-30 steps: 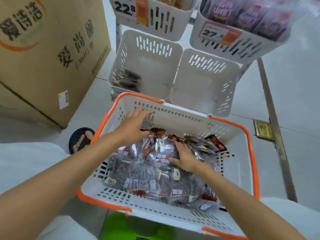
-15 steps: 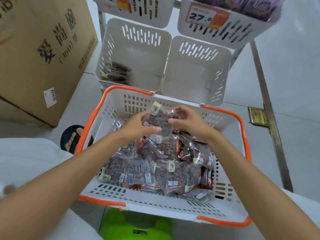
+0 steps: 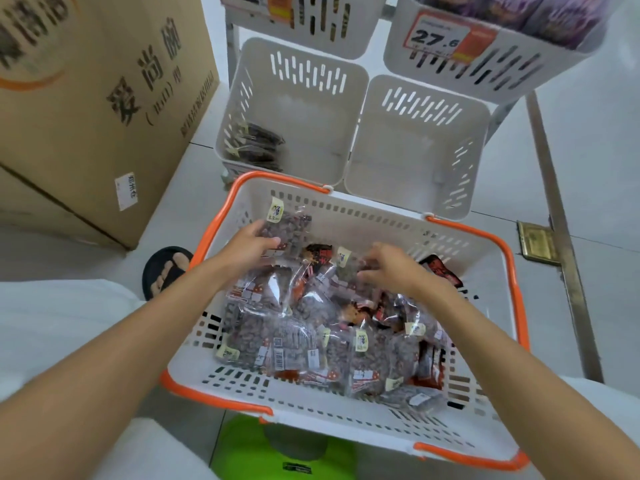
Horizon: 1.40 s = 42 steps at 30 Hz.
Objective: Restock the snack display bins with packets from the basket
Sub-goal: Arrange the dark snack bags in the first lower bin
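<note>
Looked down into a white slotted basket (image 3: pixel 346 211) with orange rim handles, set on the pale tiled floor (image 3: pixel 606 202) just before the display rack. Held a clear packet (image 3: pixel 289 226) of brown snacks in the left grip (image 3: pixel 251 242), thumb curled over the near face, yellow label at its top corner, upright near the basket's far left corner above the heap. Hovered the right grip (image 3: pixel 391 268) over the middle of the heap of packets (image 3: pixel 311 334), fingers bent downward and touching the top bags; blurred there, so could not tell whether pinched on one or merely resting. Left the heap filling most of the basket floor: clear bags of brown pieces with red and white labels, barcodes and small yellow tags. Faced two lower white bins side by side beyond the basket: the left bin (image 3: pixel 304 109) with a few dark packets (image 3: pixel 256 143) stacked in its left corner, the right bin (image 3: pixel 415 150) touching it. Saw above them two more bins, the upper left bin (image 3: pixel 311 26) cut off by the frame, the upper right bin (image 3: pixel 485 71) with a price tag (image 3: pixel 438 38) reading 27.6 and purple packets (image 3: pixel 536 8) inside. Stood a large printed cardboard carton (image 3: pixel 86 98) to the left, a sandalled foot (image 3: pixel 168 270) between carton and basket, a green stool (image 3: pixel 277 452) under the near rim, and a brass floor plate (image 3: pixel 536 242) to the right.
</note>
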### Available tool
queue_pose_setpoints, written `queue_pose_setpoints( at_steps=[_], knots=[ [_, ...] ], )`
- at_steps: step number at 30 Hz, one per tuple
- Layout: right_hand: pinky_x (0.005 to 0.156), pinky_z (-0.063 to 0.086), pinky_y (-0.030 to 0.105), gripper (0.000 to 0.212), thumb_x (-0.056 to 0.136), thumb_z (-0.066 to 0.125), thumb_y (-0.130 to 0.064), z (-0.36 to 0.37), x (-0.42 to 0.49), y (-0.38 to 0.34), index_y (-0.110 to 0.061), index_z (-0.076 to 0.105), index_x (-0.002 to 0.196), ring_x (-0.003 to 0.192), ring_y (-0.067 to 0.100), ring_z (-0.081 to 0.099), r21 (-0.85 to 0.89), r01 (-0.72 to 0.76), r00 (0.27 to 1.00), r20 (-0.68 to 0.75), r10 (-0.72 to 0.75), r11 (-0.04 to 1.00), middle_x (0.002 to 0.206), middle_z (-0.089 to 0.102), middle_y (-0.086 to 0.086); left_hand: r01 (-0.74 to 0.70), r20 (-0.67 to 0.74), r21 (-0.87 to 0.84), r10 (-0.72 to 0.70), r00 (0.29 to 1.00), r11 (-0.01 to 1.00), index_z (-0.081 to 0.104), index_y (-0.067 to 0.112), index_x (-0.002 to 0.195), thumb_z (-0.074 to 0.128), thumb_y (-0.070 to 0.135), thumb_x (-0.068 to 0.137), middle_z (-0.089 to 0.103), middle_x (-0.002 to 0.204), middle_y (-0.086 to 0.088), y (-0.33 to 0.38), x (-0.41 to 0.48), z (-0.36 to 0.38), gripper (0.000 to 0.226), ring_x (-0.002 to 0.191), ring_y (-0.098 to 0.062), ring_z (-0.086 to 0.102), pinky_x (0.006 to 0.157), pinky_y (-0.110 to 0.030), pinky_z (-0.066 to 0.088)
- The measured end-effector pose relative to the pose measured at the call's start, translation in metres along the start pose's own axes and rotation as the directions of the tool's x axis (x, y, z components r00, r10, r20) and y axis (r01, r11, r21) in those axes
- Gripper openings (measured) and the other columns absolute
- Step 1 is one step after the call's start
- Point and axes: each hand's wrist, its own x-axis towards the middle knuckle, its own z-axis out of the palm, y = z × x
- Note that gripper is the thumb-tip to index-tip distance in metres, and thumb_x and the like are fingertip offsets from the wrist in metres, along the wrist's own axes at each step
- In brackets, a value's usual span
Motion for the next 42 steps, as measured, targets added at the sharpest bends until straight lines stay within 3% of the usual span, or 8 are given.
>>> queue_pose_setpoints(
  at_steps=[6, 11, 13, 17, 28, 32, 38, 42],
  knots=[
    [0.096, 0.044, 0.032, 0.023, 0.088, 0.071, -0.029, -0.066, 0.002, -0.055, -0.016, 0.072, 0.107, 0.107, 0.016, 0.054, 0.145, 0.176, 0.967, -0.209, -0.143, 0.974, 0.117, 0.057, 0.001, -0.054, 0.186, -0.024, 0.057, 0.981, 0.998, 0.042, 0.023, 0.145, 0.063, 0.07, 0.079, 0.047, 0.148, 0.002, 0.03, -0.006, 0.013, 0.084, 0.137, -0.02, 0.042, 0.115, -0.053, 0.033],
    [0.104, 0.042, 0.032, 0.077, 0.083, 0.076, -0.03, -0.093, 0.019, -0.097, -0.043, 0.031, 0.145, 0.126, 0.012, 0.044, 0.26, 0.254, 0.948, -0.257, -0.187, 0.932, 0.148, 0.033, 0.0, -0.203, 0.169, 0.073, 0.189, 0.967, 0.976, 0.059, 0.016, 0.122, 0.083, 0.023, 0.078, 0.07, 0.115, -0.005, 0.062, 0.002, 0.013, 0.05, 0.107, -0.018, 0.067, 0.099, -0.034, 0.052],
    [0.094, 0.051, 0.033, 0.093, 0.079, 0.081, -0.027, -0.113, 0.028, -0.102, -0.051, 0.02, 0.144, 0.117, 0.014, 0.056, 0.414, 0.164, 0.984, -0.134, -0.118, 0.896, 0.141, 0.042, 0.0, -0.254, 0.139, 0.116, 0.238, 0.961, 0.96, 0.058, 0.021, 0.121, 0.082, 0.022, 0.079, 0.071, 0.109, 0.002, 0.083, 0.009, -0.005, 0.048, 0.1, -0.012, 0.068, 0.09, -0.023, 0.054],
    [0.077, 0.061, 0.042, 0.06, 0.079, 0.077, -0.004, -0.13, 0.068, -0.108, -0.009, 0.049, 0.132, 0.097, 0.034, 0.07, 0.662, 0.155, 0.988, -0.103, -0.115, 0.734, 0.118, 0.065, 0.021, -0.42, 0.117, 0.266, 0.403, 0.908, 0.868, 0.046, 0.027, 0.128, 0.084, 0.027, 0.078, 0.063, 0.117, 0.012, 0.131, 0.028, -0.038, 0.063, 0.105, 0.0, 0.062, 0.092, -0.018, 0.05],
    [0.078, 0.045, 0.03, 0.038, 0.086, 0.073, -0.024, -0.098, 0.253, -0.108, -0.012, 0.055, 0.117, 0.1, 0.024, 0.06, 0.234, 0.201, 0.776, -0.631, -0.008, 0.951, 0.113, 0.064, 0.004, -0.156, -0.22, 0.59, 0.344, 0.913, 0.792, 0.004, 0.025, 0.157, 0.085, 0.045, 0.072, 0.02, 0.16, -0.006, 0.112, 0.179, -0.121, 0.119, 0.147, -0.029, 0.019, 0.116, -0.044, 0.025],
    [0.086, 0.041, 0.024, 0.046, 0.088, 0.072, -0.029, -0.072, 0.295, -0.113, -0.014, 0.051, 0.125, 0.103, 0.016, 0.055, 0.335, 0.219, 0.929, -0.36, -0.09, 0.917, 0.116, 0.058, 0.0, -0.215, -0.214, 0.468, 0.345, 0.914, 0.857, 0.007, 0.044, 0.152, 0.094, 0.044, 0.052, 0.04, 0.147, -0.004, 0.094, 0.202, -0.121, 0.133, 0.131, -0.027, 0.045, 0.105, -0.048, 0.046],
    [0.097, 0.044, 0.03, 0.053, 0.079, 0.072, -0.051, -0.064, 0.31, -0.113, -0.03, 0.05, 0.123, 0.113, 0.016, 0.056, 0.418, 0.271, 0.938, -0.316, -0.141, 0.867, 0.122, 0.057, -0.003, -0.301, -0.218, 0.442, 0.427, 0.878, 0.845, 0.015, 0.047, 0.15, 0.091, 0.042, 0.048, 0.049, 0.136, 0.0, 0.081, 0.215, -0.123, 0.127, 0.116, -0.023, 0.059, 0.09, -0.044, 0.057],
    [0.075, 0.039, 0.0, 0.021, 0.092, 0.067, -0.026, -0.075, 0.307, -0.113, -0.02, 0.06, 0.112, 0.083, -0.021, 0.054, 0.518, 0.26, 0.944, -0.313, -0.102, 0.815, 0.099, 0.061, -0.012, -0.301, -0.212, 0.424, 0.416, 0.884, 0.854, 0.016, 0.047, 0.149, 0.087, 0.044, 0.048, 0.049, 0.137, 0.001, 0.083, 0.208, -0.123, 0.123, 0.116, -0.023, 0.059, 0.089, -0.044, 0.057]
  ],
)
